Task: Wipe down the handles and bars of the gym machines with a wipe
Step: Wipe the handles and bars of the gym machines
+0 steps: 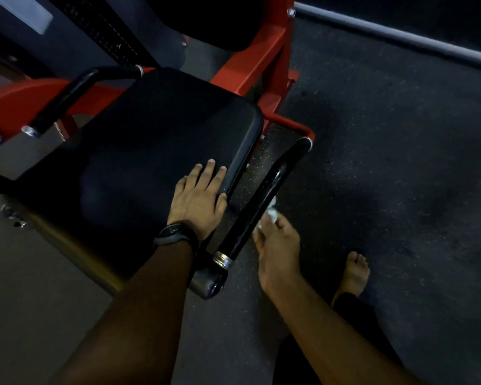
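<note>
The glossy black handle bar [264, 201] lies between the hands, its long axis running from the silver collar near the wrists up and away to the right. The right hand [278, 251], nearer, holds a crumpled white wipe [271, 213] against its side (blurred, so the exact grip is unclear). The left hand [197, 198] rests flat, fingers straight, on the black padded seat [150, 140]. A matching black handle [64, 98] sits well apart beyond the seat.
</note>
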Action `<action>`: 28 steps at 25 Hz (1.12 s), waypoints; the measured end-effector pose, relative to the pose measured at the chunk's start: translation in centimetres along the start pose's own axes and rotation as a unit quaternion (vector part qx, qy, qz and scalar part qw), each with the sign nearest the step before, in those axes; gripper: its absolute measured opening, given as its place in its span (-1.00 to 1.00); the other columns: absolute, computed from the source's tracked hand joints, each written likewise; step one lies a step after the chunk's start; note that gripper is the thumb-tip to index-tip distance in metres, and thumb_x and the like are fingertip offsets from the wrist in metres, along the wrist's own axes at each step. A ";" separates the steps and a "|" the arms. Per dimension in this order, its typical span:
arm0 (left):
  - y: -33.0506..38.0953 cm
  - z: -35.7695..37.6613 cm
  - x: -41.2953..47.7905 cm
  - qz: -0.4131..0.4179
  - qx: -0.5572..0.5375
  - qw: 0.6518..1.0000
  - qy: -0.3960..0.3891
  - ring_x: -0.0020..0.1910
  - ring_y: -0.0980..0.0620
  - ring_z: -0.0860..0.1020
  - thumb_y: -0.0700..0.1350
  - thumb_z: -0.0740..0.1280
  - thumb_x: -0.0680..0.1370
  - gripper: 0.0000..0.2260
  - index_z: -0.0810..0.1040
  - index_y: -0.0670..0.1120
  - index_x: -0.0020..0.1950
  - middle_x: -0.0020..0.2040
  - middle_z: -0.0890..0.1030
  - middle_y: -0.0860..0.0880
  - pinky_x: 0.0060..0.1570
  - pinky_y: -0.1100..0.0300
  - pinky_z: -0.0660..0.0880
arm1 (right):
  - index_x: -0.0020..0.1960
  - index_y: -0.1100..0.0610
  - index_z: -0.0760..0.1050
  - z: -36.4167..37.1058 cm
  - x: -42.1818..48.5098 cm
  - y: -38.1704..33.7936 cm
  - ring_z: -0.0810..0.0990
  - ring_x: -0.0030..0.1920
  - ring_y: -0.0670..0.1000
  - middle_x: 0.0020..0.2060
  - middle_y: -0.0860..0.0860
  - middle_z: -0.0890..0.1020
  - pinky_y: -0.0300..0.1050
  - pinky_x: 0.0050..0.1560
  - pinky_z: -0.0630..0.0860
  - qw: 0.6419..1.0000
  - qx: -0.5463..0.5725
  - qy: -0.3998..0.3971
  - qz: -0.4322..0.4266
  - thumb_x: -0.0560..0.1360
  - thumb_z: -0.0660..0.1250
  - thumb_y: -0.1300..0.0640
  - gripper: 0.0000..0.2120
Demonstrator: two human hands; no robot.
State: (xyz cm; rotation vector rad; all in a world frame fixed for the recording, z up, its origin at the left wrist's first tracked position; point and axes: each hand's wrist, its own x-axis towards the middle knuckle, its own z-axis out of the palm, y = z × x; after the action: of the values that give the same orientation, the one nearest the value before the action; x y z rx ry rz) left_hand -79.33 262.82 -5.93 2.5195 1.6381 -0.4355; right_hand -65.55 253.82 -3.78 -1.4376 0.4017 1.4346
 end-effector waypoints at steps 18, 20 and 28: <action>-0.3 0.4 0.3 0.000 -0.001 1.000 -0.005 0.52 -0.07 0.15 0.11 0.09 0.63 -0.51 0.18 0.04 0.56 0.57 0.20 -0.01 0.39 -0.11 0.16 | 0.22 0.20 0.53 -2.8 3.6 -2.4 0.46 0.35 0.09 0.25 0.14 0.56 0.02 0.29 0.48 0.562 -0.579 -0.191 -0.558 0.51 0.28 0.20 -0.70; -0.3 0.5 0.4 -0.003 -0.006 1.000 -0.004 0.53 -0.07 0.14 0.11 0.08 0.64 -0.50 0.17 0.05 0.57 0.57 0.19 -0.01 0.40 -0.12 0.15 | 0.20 0.18 0.55 -2.3 4.4 -4.9 0.49 0.33 0.12 0.23 0.14 0.57 0.12 0.24 0.52 0.540 -0.619 -0.213 -0.529 0.47 0.33 0.27 -0.70; -0.4 0.6 0.5 0.002 0.003 1.000 -0.009 0.54 -0.07 0.11 0.13 0.02 0.65 -0.51 0.13 0.05 0.58 0.58 0.16 -0.01 0.42 -0.13 0.12 | 0.39 0.14 0.40 -0.5 5.8 -9.1 0.33 0.44 0.07 0.40 0.11 0.41 0.07 0.41 0.33 0.369 -0.713 -0.362 -0.474 0.54 0.20 0.26 -0.58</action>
State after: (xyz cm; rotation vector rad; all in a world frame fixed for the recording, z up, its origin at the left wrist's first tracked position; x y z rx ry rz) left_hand -79.64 263.26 -6.66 2.5153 1.6275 -0.4614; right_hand -56.62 259.62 -5.25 -1.3185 -2.4479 0.9229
